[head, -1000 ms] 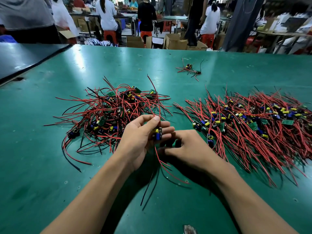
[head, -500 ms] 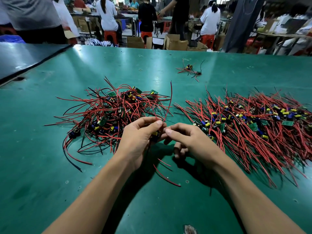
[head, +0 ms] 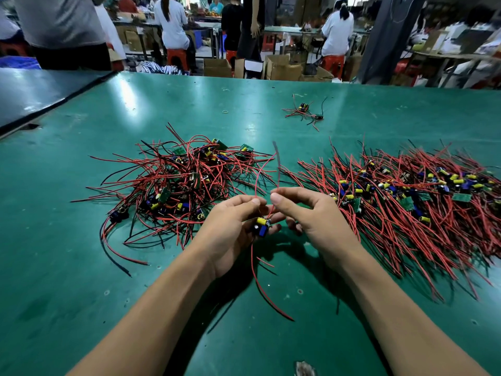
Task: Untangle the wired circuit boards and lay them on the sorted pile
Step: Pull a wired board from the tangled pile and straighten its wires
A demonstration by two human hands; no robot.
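L hand [head: 233,233] curls round one small circuit board [head: 262,226] w/ yellow cap and blue part, just above the green counter [head: 81,280]. R hand [head: 315,217] pinches one of its red leads [head: 260,289]; others trail down. Tangled heap [head: 184,183] sits to the left, sorted pile [head: 406,204] to the right, wires combed roughly one way. Stray boards [head: 304,111] lie farther back.

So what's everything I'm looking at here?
tangle: one, red and black wires with boards, left of hands
sorted pile: one, mostly red, right of hands
board: one, yellow and blue parts, in left hand
stray boards: small cluster, red-wired, far table
table: one, green, underneath
boxes: several, brown, beyond table
people: several, background benches
left hand: one, holds board
right hand: one, pinches board's red wire
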